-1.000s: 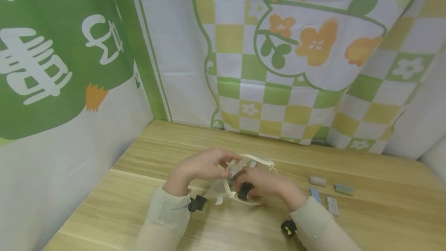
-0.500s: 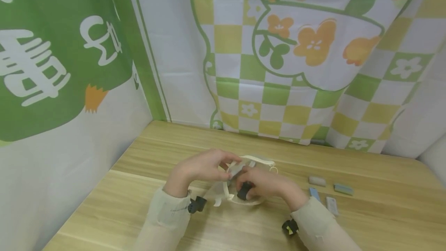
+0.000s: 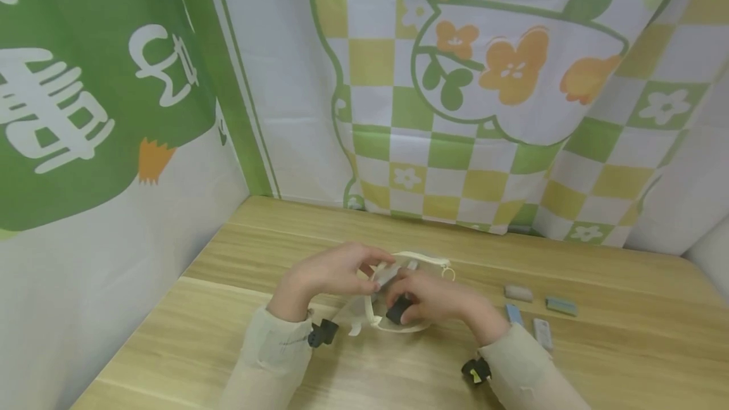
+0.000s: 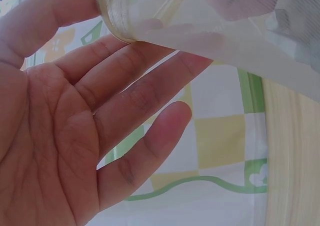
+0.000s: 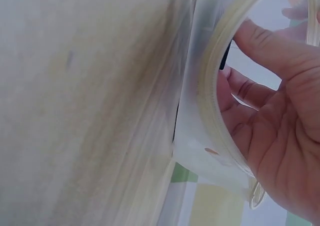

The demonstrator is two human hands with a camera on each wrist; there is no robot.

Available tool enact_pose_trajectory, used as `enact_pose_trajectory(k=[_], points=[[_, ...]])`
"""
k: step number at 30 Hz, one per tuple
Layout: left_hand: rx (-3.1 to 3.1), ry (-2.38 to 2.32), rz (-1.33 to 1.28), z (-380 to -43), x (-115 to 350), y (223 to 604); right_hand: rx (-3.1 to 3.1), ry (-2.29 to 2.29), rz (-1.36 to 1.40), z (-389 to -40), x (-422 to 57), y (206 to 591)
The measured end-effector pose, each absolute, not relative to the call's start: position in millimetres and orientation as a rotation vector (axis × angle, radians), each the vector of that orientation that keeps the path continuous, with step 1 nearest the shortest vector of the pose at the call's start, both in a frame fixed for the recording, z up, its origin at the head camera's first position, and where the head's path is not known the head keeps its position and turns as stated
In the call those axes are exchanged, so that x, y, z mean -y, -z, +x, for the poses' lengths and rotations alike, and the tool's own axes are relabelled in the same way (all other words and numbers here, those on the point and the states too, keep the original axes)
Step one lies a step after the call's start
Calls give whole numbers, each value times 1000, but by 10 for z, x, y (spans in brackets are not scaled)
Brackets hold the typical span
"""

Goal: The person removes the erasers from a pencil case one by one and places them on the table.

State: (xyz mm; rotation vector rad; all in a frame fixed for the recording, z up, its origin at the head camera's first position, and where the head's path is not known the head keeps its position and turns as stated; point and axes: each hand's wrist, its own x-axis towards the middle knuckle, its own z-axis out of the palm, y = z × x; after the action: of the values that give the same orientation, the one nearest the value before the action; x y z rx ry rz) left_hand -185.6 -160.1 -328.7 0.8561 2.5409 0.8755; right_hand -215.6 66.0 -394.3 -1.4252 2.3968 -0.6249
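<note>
- Pinching the zipped rim of a see-through pouch (image 5: 206, 89) with the left hand (image 3: 336, 267), fingers fairly straight!
- Gripping a black piece (image 3: 400, 310) in the right hand (image 3: 438, 299), right in the pouch's wide-open mouth!
- Lying to the right on the wooden surface (image 3: 188, 334): grey roll (image 3: 518, 293), green bar (image 3: 561, 306), blue bar (image 3: 514, 314), grey block (image 3: 543, 334).

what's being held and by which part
Left hand holds a translucent, cream-trimmed pouch by its rim; right hand pinches a small black object, exact spot unclear.

Wooden table (image 3: 188, 334), checked floral curtain (image 3: 455, 106), green-and-white hanging (image 3: 116, 163)
</note>
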Motion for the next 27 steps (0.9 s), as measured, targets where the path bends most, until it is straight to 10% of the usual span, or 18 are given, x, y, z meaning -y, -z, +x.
enact_pose_trajectory(k=[27], points=[[-2565, -835, 846, -1850, 1584, 3278, -2372, 800, -1398, -2087, -721, 3936]])
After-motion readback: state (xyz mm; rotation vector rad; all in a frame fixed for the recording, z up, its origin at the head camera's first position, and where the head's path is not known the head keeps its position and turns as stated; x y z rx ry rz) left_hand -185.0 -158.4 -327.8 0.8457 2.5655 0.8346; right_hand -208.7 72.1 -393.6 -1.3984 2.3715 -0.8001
